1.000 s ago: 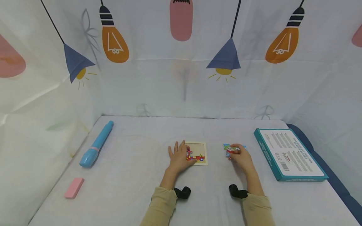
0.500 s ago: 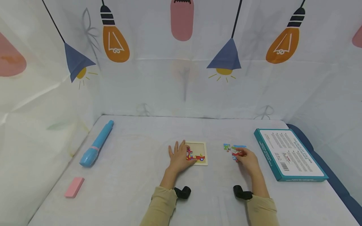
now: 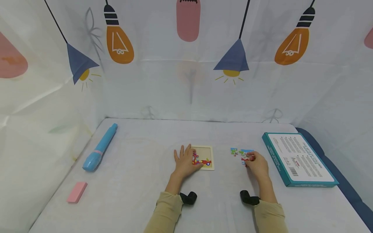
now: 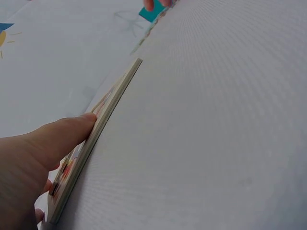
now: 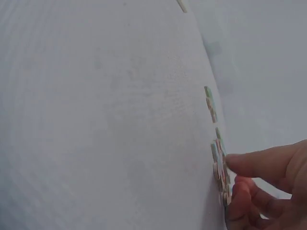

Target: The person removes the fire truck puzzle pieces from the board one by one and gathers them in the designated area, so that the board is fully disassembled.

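A wooden jigsaw tray [image 3: 207, 152], partly filled with red and colourful pieces, lies flat near the middle of the table. My left hand [image 3: 184, 165] rests over its left side with fingers spread, covering part of the picture. In the left wrist view the thumb [image 4: 67, 136] presses near the tray's edge. To the right, my right hand [image 3: 258, 165] pinches a red and blue puzzle piece [image 3: 243, 161] between thumb and fingers, low at the table. Blue-topped pieces [image 3: 244, 151] lie right behind it, partly hidden by the fingers. A small green and blue piece [image 3: 234, 151] sits apart on their left.
A teal box [image 3: 300, 160] with a white printed face lies at the right edge of the table. At the left are a blue microphone-shaped object [image 3: 100, 148] and a pink block [image 3: 77, 192]. A printed white curtain [image 3: 163, 87] stands behind the table.
My right hand has moved right and slightly nearer with the red and blue puzzle piece, uncovering the small piece at the left. My left hand stays on the tray.
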`<control>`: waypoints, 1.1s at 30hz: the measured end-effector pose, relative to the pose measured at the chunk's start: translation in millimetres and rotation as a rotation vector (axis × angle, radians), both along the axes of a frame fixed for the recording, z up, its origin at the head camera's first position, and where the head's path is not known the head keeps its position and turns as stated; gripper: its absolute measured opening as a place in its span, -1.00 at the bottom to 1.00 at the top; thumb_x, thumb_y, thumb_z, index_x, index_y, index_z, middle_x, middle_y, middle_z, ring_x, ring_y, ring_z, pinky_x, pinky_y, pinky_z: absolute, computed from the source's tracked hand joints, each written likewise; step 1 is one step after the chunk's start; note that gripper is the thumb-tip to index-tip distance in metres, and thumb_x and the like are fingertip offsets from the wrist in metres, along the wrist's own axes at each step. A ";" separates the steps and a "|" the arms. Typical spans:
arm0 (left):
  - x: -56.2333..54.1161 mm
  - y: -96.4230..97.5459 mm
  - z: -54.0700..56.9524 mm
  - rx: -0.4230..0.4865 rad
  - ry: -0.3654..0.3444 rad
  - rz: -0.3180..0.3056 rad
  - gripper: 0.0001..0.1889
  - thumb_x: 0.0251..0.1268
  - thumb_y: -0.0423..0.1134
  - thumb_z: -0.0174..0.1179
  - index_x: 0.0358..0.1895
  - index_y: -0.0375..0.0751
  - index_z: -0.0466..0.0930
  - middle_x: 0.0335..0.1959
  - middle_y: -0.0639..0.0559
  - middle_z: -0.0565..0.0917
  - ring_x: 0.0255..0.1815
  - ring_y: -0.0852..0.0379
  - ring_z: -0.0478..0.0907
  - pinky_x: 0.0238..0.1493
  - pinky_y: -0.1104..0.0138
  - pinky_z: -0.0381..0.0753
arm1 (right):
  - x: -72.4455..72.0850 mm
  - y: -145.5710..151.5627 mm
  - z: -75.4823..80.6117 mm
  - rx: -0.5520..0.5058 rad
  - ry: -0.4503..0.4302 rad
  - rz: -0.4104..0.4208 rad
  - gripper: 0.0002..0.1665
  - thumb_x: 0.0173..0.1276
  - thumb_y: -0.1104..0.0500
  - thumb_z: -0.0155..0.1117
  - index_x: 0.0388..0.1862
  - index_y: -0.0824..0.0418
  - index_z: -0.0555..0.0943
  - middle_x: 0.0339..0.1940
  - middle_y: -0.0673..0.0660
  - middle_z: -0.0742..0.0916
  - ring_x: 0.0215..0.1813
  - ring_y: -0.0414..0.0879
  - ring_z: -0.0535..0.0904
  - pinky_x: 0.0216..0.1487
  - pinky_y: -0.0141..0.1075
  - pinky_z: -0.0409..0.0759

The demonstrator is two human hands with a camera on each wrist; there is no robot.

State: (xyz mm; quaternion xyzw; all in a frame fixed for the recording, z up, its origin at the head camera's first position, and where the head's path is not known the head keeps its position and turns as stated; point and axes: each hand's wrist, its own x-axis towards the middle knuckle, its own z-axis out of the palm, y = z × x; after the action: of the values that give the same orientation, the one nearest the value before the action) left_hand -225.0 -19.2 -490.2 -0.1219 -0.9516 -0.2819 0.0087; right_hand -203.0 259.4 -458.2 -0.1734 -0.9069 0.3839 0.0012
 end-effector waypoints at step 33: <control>-4.5 -17.3 4.4 -0.097 -0.036 0.048 -0.07 -0.11 0.32 0.21 0.36 -0.08 0.23 0.42 -0.17 0.12 0.45 -0.25 -0.14 0.29 -0.25 -0.34 | -23.5 -85.8 0.6 -0.264 0.118 0.186 -0.61 0.22 0.29 0.24 0.06 0.23 0.49 -0.14 0.21 0.58 -0.16 0.02 0.47 -0.27 -0.33 0.47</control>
State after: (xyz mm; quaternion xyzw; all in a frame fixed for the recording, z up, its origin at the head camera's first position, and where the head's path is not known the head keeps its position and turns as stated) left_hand -229.5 -36.5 -485.9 -0.0943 -0.9668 -0.2373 -0.0076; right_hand -226.5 173.6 -457.7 -0.0644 -0.8591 0.5078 -0.0041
